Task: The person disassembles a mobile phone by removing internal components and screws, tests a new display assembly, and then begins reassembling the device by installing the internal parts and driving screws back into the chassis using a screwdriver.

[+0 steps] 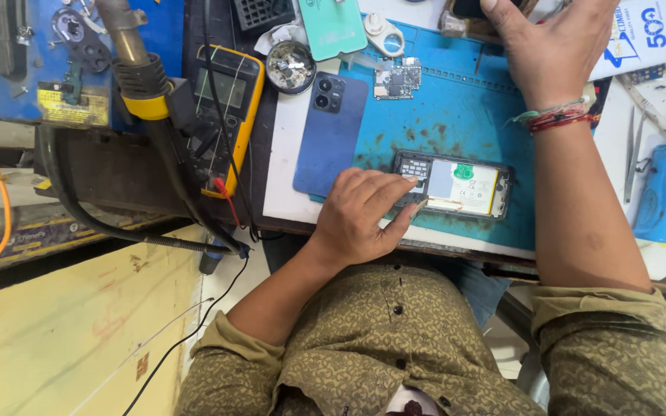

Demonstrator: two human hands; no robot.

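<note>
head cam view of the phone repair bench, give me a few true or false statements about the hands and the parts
1. The left hand rests on the end of the opened phone. True.
2. The opened phone lies on a red mat. False: it lies on a blue work mat.
3. The right hand reaches to the far edge of the mat, away from the opened phone. True.
4. The dark blue back cover is fitted on the opened phone. False: it lies apart, to the left of it.
5. The yellow multimeter sits to the left of the back cover. True.
6. The right wrist is bare. False: thread bands circle it.
</note>
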